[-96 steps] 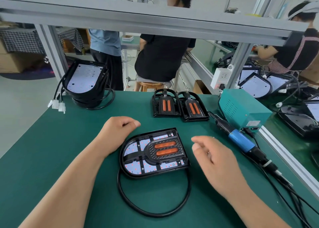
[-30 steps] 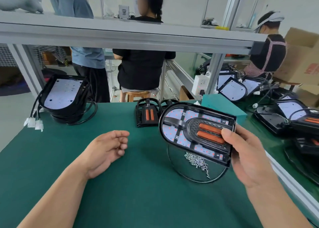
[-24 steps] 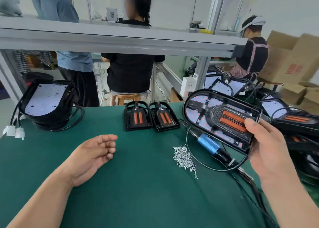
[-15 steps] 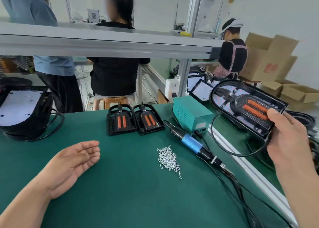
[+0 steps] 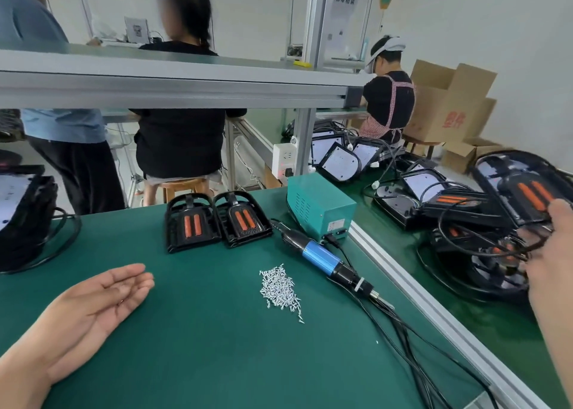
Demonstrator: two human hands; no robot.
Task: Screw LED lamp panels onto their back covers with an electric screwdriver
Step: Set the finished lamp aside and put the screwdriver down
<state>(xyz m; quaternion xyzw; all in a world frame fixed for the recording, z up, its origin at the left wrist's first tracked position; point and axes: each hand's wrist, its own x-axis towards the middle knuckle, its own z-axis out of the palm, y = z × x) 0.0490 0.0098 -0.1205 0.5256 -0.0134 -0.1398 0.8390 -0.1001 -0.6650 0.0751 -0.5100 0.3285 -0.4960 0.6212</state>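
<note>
Though my green-matted workbench (image 5: 201,346) is where the screwing happens, I judge the step in hand is setting a lamp aside on the heap of black cabled lamps (image 5: 459,210) on the next bench. I should lower it flat, face up, and let its trailing black cable (image 5: 441,233) drop clear instead of snagging the heap. My right hand (image 5: 555,253) grips the black D-shaped lamp with two orange strips (image 5: 524,188) by its near edge, thumb on the face, the other fingers hidden behind. My left hand (image 5: 102,297) lies palm up on the mat, fingers loosely spread, holding nothing. Between my hands lie the blue-bodied electric screwdriver (image 5: 322,258) and the small pile of silver screws (image 5: 280,287), well apart from the lamp.
</note>
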